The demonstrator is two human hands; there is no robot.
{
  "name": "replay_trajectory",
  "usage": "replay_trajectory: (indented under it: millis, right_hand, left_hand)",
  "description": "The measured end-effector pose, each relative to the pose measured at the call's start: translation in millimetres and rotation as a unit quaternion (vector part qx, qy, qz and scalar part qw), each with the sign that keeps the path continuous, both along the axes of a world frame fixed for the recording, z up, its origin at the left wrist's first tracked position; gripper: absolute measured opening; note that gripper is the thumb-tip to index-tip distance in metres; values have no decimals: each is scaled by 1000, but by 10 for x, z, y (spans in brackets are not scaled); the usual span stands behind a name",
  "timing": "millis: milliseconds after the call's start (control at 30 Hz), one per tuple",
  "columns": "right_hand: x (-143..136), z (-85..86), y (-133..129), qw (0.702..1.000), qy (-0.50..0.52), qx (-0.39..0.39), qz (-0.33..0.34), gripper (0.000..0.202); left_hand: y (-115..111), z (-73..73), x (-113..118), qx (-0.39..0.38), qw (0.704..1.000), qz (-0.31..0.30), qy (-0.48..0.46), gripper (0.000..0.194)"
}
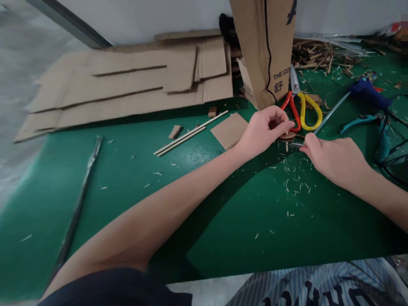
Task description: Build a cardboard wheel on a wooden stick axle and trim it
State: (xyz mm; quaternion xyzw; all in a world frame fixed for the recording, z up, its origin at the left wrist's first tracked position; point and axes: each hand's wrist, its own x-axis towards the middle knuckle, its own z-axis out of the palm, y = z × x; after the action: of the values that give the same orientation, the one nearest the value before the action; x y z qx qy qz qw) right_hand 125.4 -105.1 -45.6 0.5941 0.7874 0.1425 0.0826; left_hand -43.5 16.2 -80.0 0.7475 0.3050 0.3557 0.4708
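My left hand [266, 127] pinches a short wooden stick that runs through a small round cardboard disc [287, 136]; the stick's lower end pokes out below the disc. My right hand [334, 159] is closed around a thin metal tool with a blade-like tip [296, 145], its handle hidden in my fist. The tip lies close beside the stick's lower end, and I cannot tell whether they touch. Pale shavings [293, 178] are scattered on the green surface beneath. Just behind my hands lie scissors [301, 102] with one red and one yellow handle.
Flat cardboard sheets [127, 80] are stacked at the back left, beside a tall cardboard box [264, 51]. Two thin wooden sticks [191, 135] and a cardboard square [230, 129] lie left of my hands. Teal pliers [384, 140] and a blue glue gun [369, 93] with cables are at right.
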Motion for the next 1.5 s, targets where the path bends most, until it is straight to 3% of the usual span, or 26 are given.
replay_trajectory:
  millis: [267, 367, 567, 800, 1033, 1300, 1500]
  right_hand:
    - [59, -76, 14, 1000, 26, 14, -1, 43]
    - [70, -63, 50, 999, 30, 20, -18, 43]
    - [21, -55, -17, 1000, 0, -21, 12, 44]
    - [13, -27, 13, 999, 7, 29, -17, 48]
    - [10, -5, -42, 999, -17, -28, 11, 43]
    - [44, -35, -8, 1000, 3, 25, -8, 48]
    - [47, 14, 26, 1000, -12, -4, -5, 47]
  left_hand:
    - [7, -12, 10, 1, 1000, 1, 1, 15]
    - [3, -4, 10, 2, 1000, 6, 0, 16]
    - [-11, 12, 8, 8, 1000, 4, 0, 16]
    - [-4, 13, 10, 7, 1000, 3, -1, 19]
    - [-16, 28, 2, 1, 1000, 1, 5, 19]
    - [4, 16, 10, 22, 1000, 5, 1, 24]
    - [11, 3, 9, 5, 1000, 1, -3, 22]
